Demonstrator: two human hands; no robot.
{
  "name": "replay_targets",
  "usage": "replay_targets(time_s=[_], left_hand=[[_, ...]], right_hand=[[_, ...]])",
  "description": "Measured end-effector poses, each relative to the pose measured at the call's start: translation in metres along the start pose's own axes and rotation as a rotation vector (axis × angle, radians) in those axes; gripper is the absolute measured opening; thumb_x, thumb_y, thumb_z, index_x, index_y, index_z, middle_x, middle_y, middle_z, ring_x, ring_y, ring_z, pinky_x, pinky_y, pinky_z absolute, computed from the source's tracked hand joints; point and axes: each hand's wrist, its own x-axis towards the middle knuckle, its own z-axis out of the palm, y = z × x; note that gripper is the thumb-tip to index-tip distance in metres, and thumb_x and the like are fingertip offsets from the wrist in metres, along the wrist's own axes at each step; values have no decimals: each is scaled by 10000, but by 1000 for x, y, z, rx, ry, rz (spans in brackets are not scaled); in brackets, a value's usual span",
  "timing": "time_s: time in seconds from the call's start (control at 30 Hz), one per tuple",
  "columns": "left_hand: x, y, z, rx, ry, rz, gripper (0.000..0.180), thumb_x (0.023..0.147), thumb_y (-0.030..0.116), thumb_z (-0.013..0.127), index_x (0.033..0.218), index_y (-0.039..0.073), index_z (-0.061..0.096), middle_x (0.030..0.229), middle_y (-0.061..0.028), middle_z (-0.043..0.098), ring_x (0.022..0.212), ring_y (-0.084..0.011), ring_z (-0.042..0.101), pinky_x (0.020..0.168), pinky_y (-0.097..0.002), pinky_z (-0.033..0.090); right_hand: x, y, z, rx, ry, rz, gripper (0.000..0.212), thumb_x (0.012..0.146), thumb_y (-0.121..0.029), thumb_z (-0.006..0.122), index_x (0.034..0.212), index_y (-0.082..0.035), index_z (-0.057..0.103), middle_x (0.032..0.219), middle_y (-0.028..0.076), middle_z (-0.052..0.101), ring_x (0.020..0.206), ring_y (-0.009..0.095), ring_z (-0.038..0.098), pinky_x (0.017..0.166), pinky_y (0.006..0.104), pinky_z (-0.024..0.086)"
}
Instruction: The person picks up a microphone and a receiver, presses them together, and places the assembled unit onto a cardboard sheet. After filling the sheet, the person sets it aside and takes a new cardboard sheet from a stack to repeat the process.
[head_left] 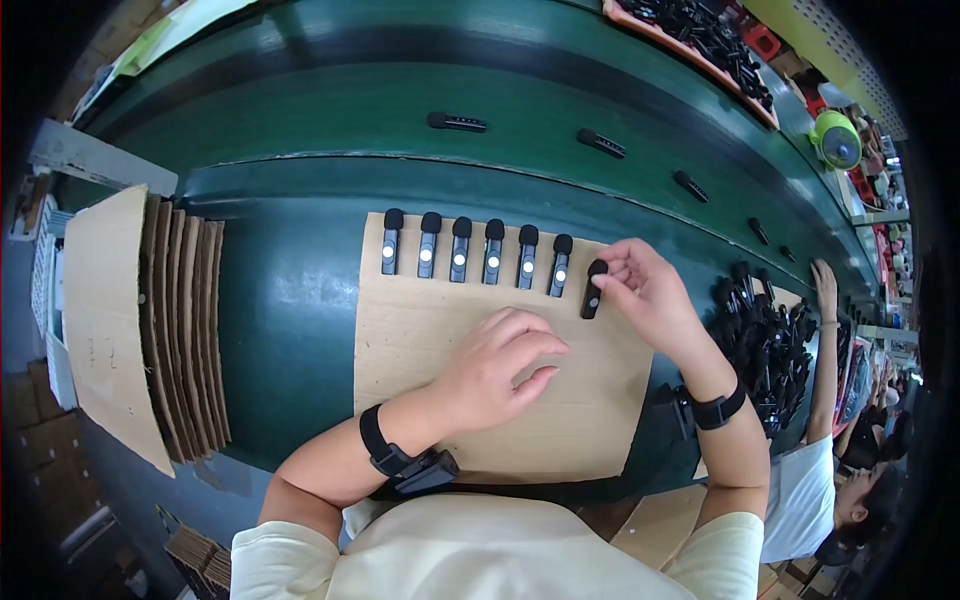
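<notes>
A row of several small black clip-on microphones (pixel 461 250) with foam tips and a round white dot on each lies along the far edge of a flat cardboard sheet (pixel 420 360). At the row's right end, my right hand (pixel 645 290) pinches another such microphone (pixel 593 290) by its upper part, between thumb and fingers; its lower end rests on or just over the cardboard. My left hand (pixel 505 365) hovers above the middle of the sheet, nearer to me than the row. Its fingers are bent and apart from the thumb, with nothing between them.
Upright cardboard sheets (pixel 185 330) stand stacked at left. More microphones (pixel 600 142) lie spaced along the green surface beyond a raised seam. A heap of black microphones (pixel 765 345) is at right, beside another person's arm (pixel 825 350). A tray (pixel 700 50) of black parts and a green fan (pixel 836 140) stand far right.
</notes>
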Motion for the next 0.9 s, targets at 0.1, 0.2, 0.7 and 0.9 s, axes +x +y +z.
replay_targets(time_s=[0.1,0.2,0.7,0.9], left_hand=[[1,0,1,0,-5,-12,298,734,-22,737,1005,78,660,1012,-84,609,940,-278,596,820,-369,495],[3,1,3,0,-5,-12,286,734,-25,735,992,73,658,1012,-82,611,942,-276,598,819,-368,496],[7,24,13,-42,16,50,220,742,-19,736,934,55,656,1038,-92,622,915,-274,615,794,-365,505],[18,56,-17,-33,-79,138,208,738,15,759,921,66,672,1032,-94,643,855,-276,630,757,-369,509]], right_hand=[[12,4,-5,9,41,2,189,933,-57,647,1104,1,591,865,-28,591,771,22,519,687,185,446],[19,7,-10,-39,40,17,178,931,-57,648,1090,6,598,841,-32,592,745,20,508,670,186,440],[21,9,-24,-149,82,-23,215,912,-71,670,1098,15,606,765,-44,545,670,28,466,615,200,414],[66,-24,-46,-414,94,-163,277,876,-104,700,1118,-6,606,826,27,571,686,88,506,654,236,452]])
